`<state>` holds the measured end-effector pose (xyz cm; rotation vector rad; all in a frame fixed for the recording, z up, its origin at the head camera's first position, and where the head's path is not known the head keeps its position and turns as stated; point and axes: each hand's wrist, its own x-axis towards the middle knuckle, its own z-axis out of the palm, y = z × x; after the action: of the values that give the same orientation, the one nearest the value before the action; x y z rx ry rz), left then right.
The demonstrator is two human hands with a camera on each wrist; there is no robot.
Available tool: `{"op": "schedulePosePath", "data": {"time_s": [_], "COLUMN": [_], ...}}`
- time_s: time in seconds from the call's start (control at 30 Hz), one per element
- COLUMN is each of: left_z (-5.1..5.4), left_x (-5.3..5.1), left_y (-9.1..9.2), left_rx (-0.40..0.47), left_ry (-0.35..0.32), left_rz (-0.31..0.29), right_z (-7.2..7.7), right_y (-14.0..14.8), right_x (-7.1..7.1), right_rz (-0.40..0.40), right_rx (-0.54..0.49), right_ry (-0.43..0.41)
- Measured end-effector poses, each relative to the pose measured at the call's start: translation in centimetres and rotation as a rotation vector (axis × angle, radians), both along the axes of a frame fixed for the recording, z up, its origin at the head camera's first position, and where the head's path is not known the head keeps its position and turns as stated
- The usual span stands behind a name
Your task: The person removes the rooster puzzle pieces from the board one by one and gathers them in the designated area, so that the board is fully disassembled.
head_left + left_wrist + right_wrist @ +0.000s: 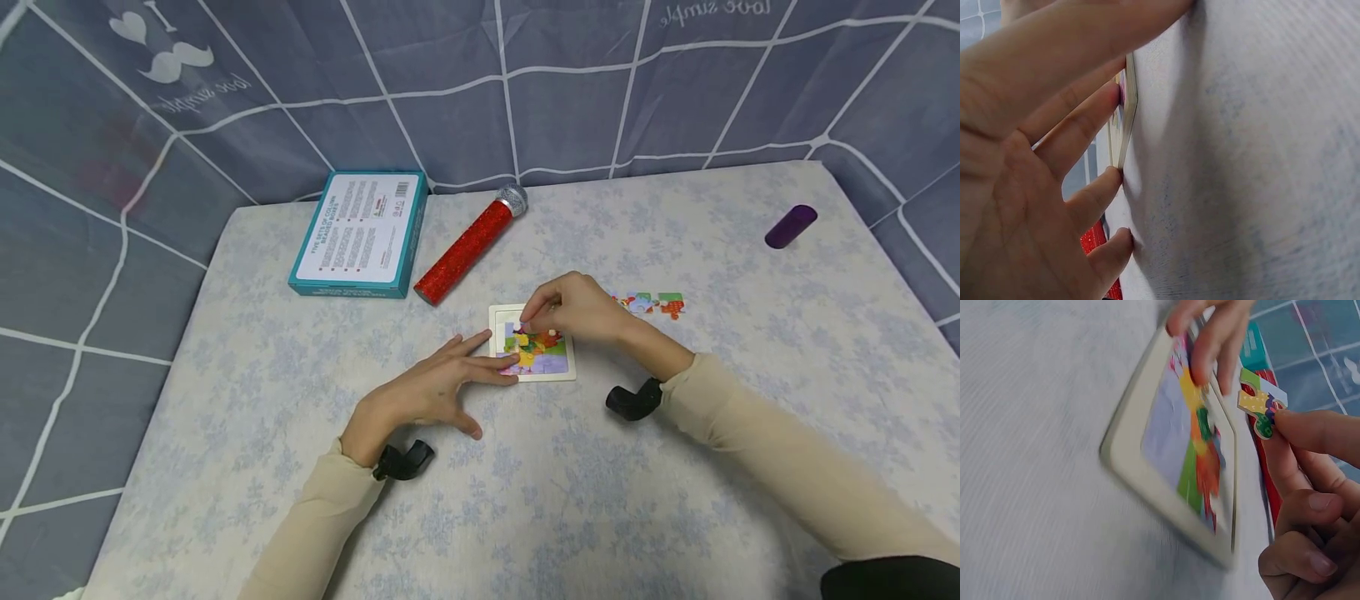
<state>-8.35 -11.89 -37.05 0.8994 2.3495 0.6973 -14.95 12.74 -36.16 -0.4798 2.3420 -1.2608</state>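
Note:
A small jigsaw puzzle in a cream frame point(538, 377) lies on the table, partly filled with colourful pieces. My left hand point(429, 390) spreads its fingers over the frame's left side; in the left wrist view, fingertips point(1110, 94) rest on its edge and surface. Above the puzzle, my right hand point(581, 310) pinches a puzzle piece point(1254, 403) between thumb and finger. That piece shows yellow, purple and green and is held clear of the board in the right wrist view. Several loose puzzle pieces point(671, 304) lie right of the frame, partly hidden behind my right hand.
A teal box point(356, 233) with a white printed label lies at the back left. Beside it is a glittery red microphone point(468, 250) with a silver head. A purple cylinder point(791, 227) lies at the far right. A grey tiled-pattern cloth point(450, 67) hangs behind the table.

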Motion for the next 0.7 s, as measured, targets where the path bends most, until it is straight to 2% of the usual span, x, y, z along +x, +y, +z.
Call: {"op": "schedulePosePath", "data": {"time_s": [0.37,0.7], "left_z": [0.0,-0.1], "left_x": [0.1,0.1], "left_y": [0.0,0.1], "left_rx": [0.005,0.000], "left_ry": [-0.017,-0.014], "left_rz": [0.013,0.030], "right_z": [0.2,0.4], "right_y": [6.2,9.5], "right_x": [0.6,1.3], "right_rz": [-0.111,-0.172], "right_rx": [0.094,0.156], "right_ry": [-0.066,-0.095]}}
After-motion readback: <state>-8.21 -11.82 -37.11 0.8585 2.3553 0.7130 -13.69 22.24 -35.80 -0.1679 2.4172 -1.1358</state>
